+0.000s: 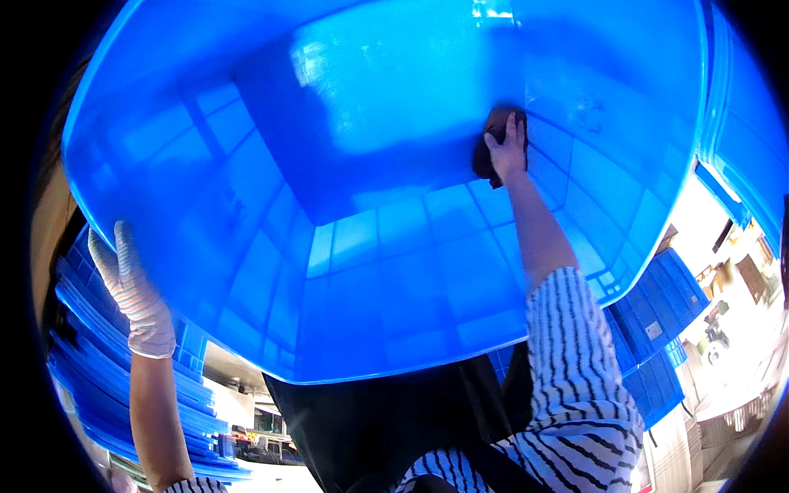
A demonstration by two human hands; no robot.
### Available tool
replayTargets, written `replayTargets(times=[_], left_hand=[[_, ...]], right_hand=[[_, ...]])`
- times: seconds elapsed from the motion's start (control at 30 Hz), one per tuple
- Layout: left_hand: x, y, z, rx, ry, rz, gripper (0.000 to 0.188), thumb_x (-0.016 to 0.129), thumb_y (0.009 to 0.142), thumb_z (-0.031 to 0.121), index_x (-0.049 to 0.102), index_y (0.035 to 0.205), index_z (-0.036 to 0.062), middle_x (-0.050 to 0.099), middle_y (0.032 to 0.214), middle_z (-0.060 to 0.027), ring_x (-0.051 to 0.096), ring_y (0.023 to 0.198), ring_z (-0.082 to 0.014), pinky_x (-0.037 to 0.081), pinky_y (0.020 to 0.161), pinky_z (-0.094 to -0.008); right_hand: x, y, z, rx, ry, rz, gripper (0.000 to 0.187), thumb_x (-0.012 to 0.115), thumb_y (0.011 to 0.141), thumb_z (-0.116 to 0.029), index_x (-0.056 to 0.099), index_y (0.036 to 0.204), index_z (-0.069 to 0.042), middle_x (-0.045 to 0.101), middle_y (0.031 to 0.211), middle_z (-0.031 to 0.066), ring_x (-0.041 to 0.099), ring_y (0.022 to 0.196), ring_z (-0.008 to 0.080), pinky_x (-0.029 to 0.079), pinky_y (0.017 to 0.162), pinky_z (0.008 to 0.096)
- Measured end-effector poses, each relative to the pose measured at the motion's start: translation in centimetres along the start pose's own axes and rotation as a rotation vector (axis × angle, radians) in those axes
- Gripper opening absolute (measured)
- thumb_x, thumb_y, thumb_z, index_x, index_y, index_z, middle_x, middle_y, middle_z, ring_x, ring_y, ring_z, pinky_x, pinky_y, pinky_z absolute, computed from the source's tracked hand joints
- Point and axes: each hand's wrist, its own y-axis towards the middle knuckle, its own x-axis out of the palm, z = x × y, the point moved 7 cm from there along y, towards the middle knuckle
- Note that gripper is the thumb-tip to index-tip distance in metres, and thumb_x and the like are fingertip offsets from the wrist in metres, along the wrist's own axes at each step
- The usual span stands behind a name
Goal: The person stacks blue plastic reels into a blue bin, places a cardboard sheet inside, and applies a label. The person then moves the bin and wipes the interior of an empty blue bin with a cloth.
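Note:
A large blue plastic bin (411, 320) fills most of the view, its open mouth turned toward me. At its left rim, my left hand (136, 287), in a pale striped glove, grips the edge with fingers partly hidden beyond it. My bare right hand (511, 152) reaches deep inside and presses a dark brown cloth (496, 123) against the bin's lower right inner corner. The cloth is bunched under the fingers. Bright reflections lie across the bin's floor.
Stacked blue bins (90, 353) stand at the left. More blue bins (657, 312) are at the right, with another large blue bin (744, 123) beside the rim at upper right. Blurred equipment (715, 333) shows farther right.

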Motion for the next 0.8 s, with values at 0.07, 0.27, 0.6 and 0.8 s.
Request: replayTargets(times=[0.07, 0.27, 0.6, 0.8], left_hand=[[1.1, 1.0, -0.5, -0.012, -0.046, -0.041, 0.051, 0.061, 0.093, 0.032, 0.042, 0.135, 0.0111, 0.055, 0.122, -0.0103, 0.053, 0.108, -0.0220, 0.044, 0.097, -0.0375], [1.0, -0.1, 0.2, 0.039, 0.008, -0.009, 0.047, 0.061, 0.094, 0.029, 0.044, 0.133, 0.0101, 0.056, 0.118, -0.0078, 0.052, 0.105, -0.0197, 0.043, 0.091, -0.0354], [1.1, -1.1, 0.9, -0.041, -0.043, 0.032, 0.051, 0.062, 0.093, 0.032, 0.042, 0.134, 0.0092, 0.056, 0.117, -0.0088, 0.053, 0.104, -0.0202, 0.045, 0.091, -0.0359], [1.0, -0.3, 0.7, 0.054, 0.022, 0.005, 0.048, 0.061, 0.093, 0.031, 0.045, 0.132, 0.0094, 0.055, 0.118, -0.0059, 0.050, 0.104, -0.0181, 0.040, 0.093, -0.0362]], right_hand=[[4.3, -1.4, -0.4, -0.135, -0.118, 0.193, 0.082, 0.064, 0.086, -0.030, 0.018, 0.151, -0.011, 0.022, 0.151, 0.0264, 0.022, 0.139, 0.0430, 0.020, 0.114, 0.0499], [11.5, -10.7, -11.6, -0.283, -0.059, -0.250, 0.075, 0.066, 0.083, -0.027, 0.029, 0.147, -0.034, 0.019, 0.156, 0.0074, 0.021, 0.140, 0.0429, 0.030, 0.107, 0.0592], [7.2, -3.3, -3.1, 0.283, 0.100, 0.044, 0.085, 0.049, 0.092, -0.048, 0.008, 0.150, -0.002, 0.008, 0.153, 0.0307, 0.014, 0.138, 0.0516, 0.015, 0.112, 0.0588], [16.7, -14.1, -18.9, 0.403, 0.247, -0.329, 0.089, 0.057, 0.086, -0.050, 0.006, 0.152, -0.017, 0.001, 0.155, 0.0261, 0.008, 0.137, 0.0564, 0.014, 0.111, 0.0623]])
